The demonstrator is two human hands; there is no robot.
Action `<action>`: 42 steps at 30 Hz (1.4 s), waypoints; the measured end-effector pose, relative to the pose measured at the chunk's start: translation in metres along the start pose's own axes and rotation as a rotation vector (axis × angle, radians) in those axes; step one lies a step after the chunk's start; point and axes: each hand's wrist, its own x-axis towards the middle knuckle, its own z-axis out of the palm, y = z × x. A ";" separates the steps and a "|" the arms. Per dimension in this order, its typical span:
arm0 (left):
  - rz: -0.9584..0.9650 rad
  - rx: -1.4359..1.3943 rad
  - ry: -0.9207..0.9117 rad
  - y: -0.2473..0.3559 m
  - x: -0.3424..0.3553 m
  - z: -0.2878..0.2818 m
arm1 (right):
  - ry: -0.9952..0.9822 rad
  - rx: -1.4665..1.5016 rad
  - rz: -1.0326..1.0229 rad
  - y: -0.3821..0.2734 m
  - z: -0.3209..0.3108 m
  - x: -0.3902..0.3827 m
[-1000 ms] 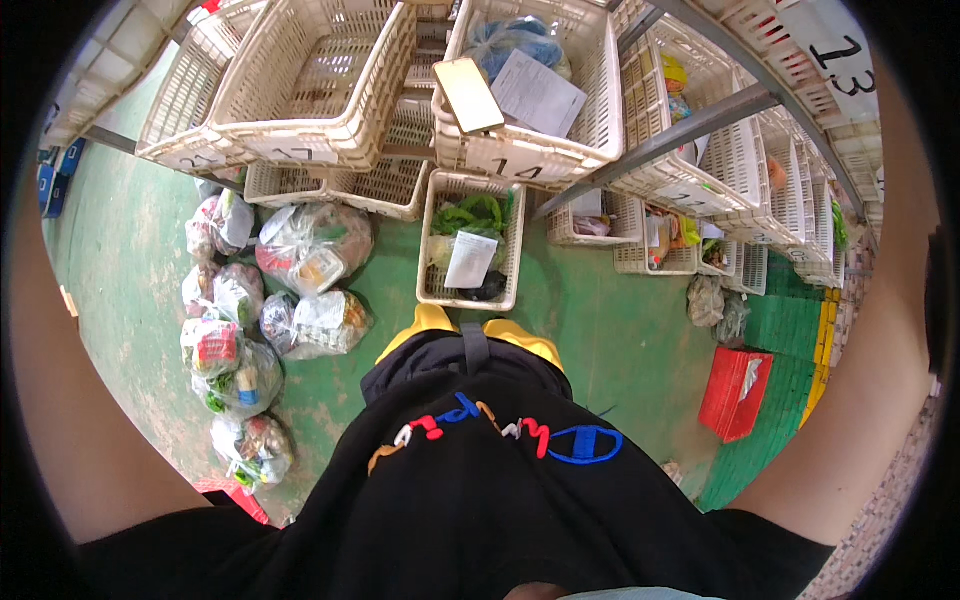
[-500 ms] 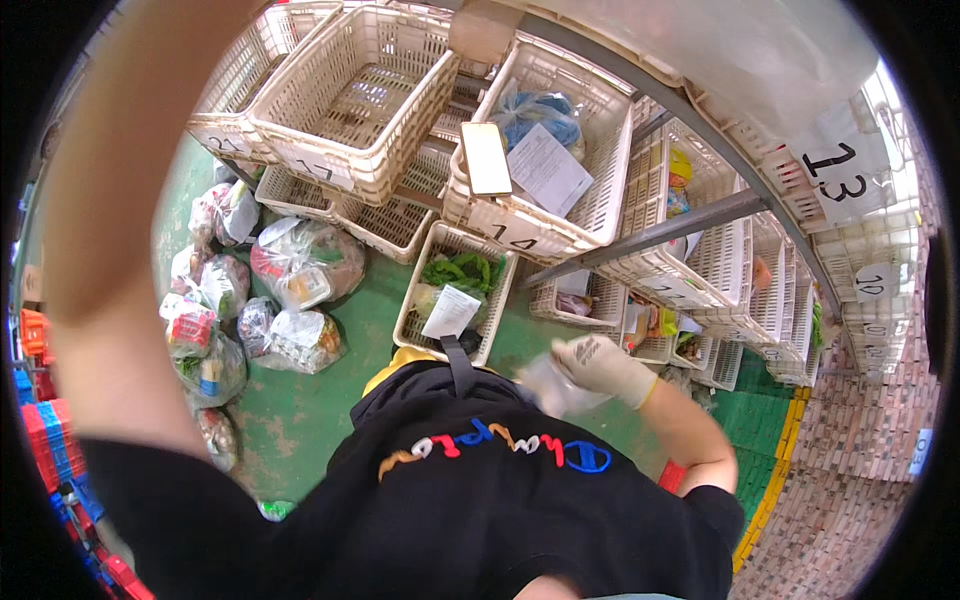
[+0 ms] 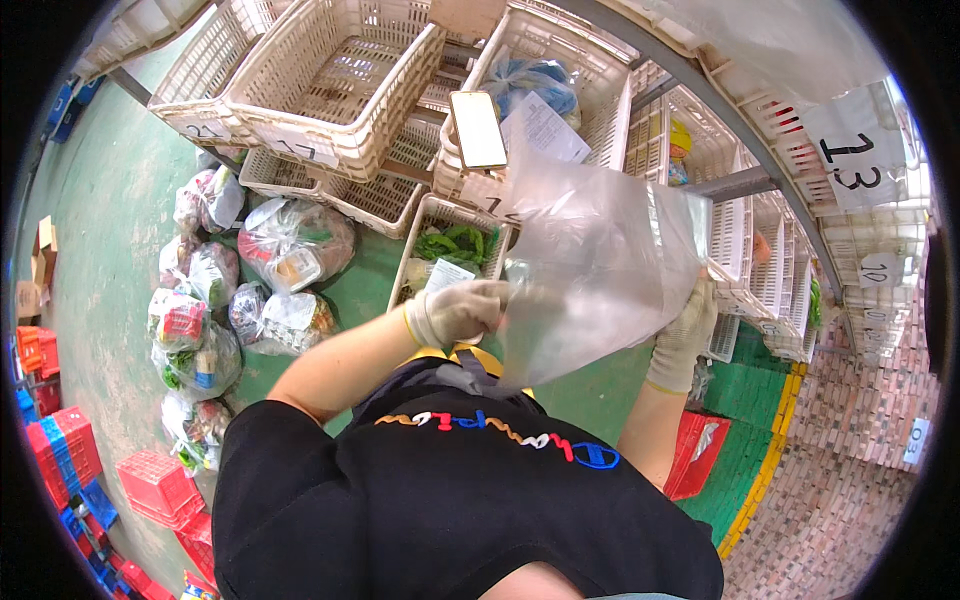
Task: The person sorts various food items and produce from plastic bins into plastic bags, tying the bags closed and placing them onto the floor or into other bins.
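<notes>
A large clear plastic bag (image 3: 595, 260) is spread open in front of me. My right hand (image 3: 685, 320), in a pale glove, grips its right edge. My left hand (image 3: 462, 315), also gloved, has its fingers curled at the bag's left edge, partly seen through the plastic. Behind and below the bag, a white crate (image 3: 400, 280) on the green floor holds leafy greens (image 3: 445, 242) and a paper slip (image 3: 448, 274). A phone (image 3: 478, 128) lies on the raised crate above, by a printed sheet (image 3: 545, 120) and a blue bagged item (image 3: 530, 80).
Racked white crates (image 3: 330, 95) line the top and right, under metal bars. Filled plastic bags (image 3: 290, 240) sit on the floor at left. Red crates (image 3: 160, 485) are at lower left, a red box (image 3: 690, 455) at right. A yellow edge strip (image 3: 765, 470) borders brick paving (image 3: 820, 480).
The clear bag has risen from low at my right and is spread wide. My left arm has come down from high at left to the bag; my right hand has moved right and up.
</notes>
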 end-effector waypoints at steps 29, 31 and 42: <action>0.002 0.842 2.109 -0.184 -0.212 0.087 | -1.421 -0.591 0.277 0.249 0.089 -0.167; -0.072 0.822 1.963 -0.203 -0.165 0.089 | -1.795 -0.234 0.438 0.210 0.116 -0.211; -0.727 1.120 1.524 -0.324 -0.216 0.065 | -1.669 -0.017 -0.142 0.237 0.230 -0.321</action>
